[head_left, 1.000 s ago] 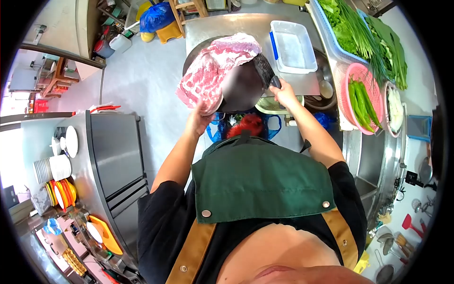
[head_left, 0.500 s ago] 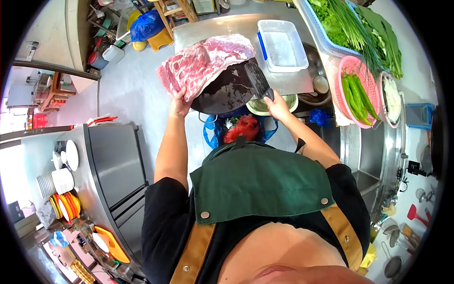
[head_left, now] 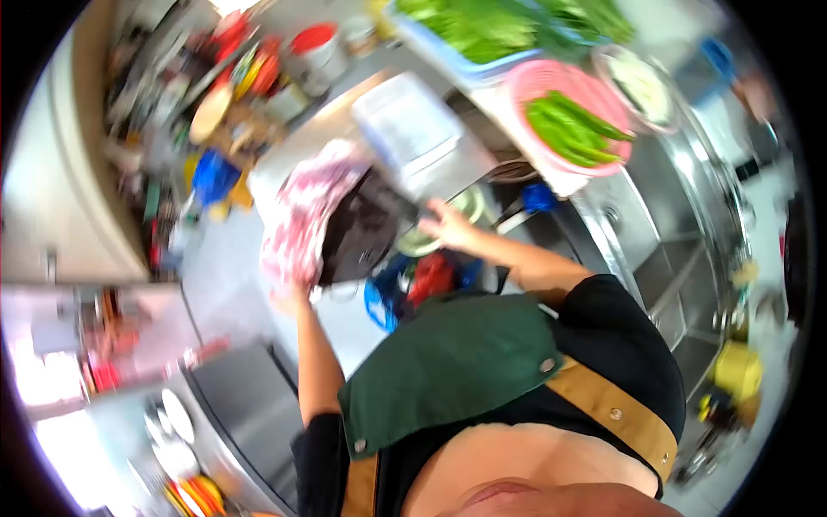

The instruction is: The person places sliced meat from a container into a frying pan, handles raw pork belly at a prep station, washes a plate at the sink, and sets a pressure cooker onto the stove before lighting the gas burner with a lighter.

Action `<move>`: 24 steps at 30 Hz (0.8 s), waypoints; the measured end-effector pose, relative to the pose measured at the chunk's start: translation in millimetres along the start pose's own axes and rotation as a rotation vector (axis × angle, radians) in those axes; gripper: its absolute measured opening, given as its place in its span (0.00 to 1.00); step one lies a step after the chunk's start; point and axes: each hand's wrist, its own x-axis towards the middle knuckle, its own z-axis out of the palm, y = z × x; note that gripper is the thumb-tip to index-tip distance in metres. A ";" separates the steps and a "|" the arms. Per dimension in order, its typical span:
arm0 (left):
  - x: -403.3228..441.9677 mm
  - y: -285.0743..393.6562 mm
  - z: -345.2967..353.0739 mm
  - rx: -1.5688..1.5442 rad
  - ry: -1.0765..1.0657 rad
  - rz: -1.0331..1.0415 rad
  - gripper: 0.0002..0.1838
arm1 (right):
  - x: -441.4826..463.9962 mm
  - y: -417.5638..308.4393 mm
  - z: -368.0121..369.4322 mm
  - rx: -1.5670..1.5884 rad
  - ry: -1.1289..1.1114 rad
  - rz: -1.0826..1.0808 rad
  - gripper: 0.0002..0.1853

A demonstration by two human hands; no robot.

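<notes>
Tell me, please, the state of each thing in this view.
Meat, raw, one slab, partly on the dark board.
Left hand, at the meat's near end, grip blurred.
Right hand, beside the dark knife, grip blurred.
Plastic container, upright, lid unclear.
Pink basket, open at top.
Green peppers, seemingly whole, inside it.
Blue bag, open, red contents showing.

Mostly steel and plastic on my feed; blur softens textures.
Dark board (head_left: 357,231): blotchy, part matt, part wet-glossy. From it: smooth satin metal table (head_left: 472,162) underneath, clear glossy plastic tub (head_left: 405,121) beyond, pink plastic basket (head_left: 519,86) upper right, bright smooth steel sink (head_left: 663,202) right, blue plastic bag (head_left: 377,302) below, matt green cloth apron (head_left: 448,375) lower right. Meat (head_left: 297,215) along its left edge: finish too blurred for me.
</notes>
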 end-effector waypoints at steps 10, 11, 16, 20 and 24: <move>-69.3 162.6 -32.3 -0.771 -0.493 0.598 0.14 | -157.8 10.5 -115.8 -0.248 0.690 -0.042 0.20; -84.2 182.0 -38.8 -0.753 -0.611 0.685 0.14 | -181.6 14.8 -123.0 -0.292 0.838 -0.099 0.21; -192.8 247.6 -54.8 -0.997 -1.138 0.591 0.20 | -346.9 -1.4 -123.1 0.116 1.242 0.323 0.19; -316.3 263.0 -77.6 -0.990 -1.690 0.526 0.21 | -451.0 -15.0 -116.9 0.099 1.343 0.381 0.23; -448.8 261.0 -177.5 -0.909 -2.125 0.897 0.16 | -506.4 -37.9 -134.5 -0.230 1.459 0.231 0.24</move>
